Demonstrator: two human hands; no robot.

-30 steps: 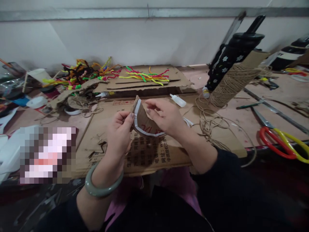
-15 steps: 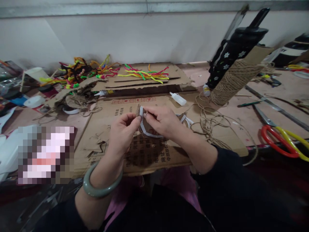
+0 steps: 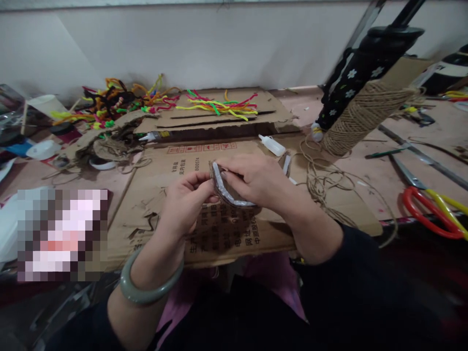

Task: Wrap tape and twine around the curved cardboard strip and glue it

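Pale wall (image 3: 219, 48) was seen beyond a pinkish worktop (image 3: 444, 129), on which a printed cardboard sheet (image 3: 155, 173) was laid. Over the sheet, near the centre of the view, a curved cardboard piece (image 3: 231, 192) edged with a white strip (image 3: 221, 187) was held; whether the sheet was touched by it could not be told. Its nine o'clock edge was pinched between the thumb and curled fingers of the left hand (image 3: 186, 200). Its middle was covered by the right hand (image 3: 261, 178), with the thumb laid inside the white strip; whether anything was gripped there could not be told. Half a second earlier, both thumbs had been brought together at the ten o'clock tip; now that tip was left bare, the left hand having been lowered along the edge. At two o'clock, the opposite end, hidden before, was exposed. From the hands, a white squeeze bottle (image 3: 273, 145) was seen between one and two o'clock, and loose twine (image 3: 321, 187) was strewn toward three o'clock
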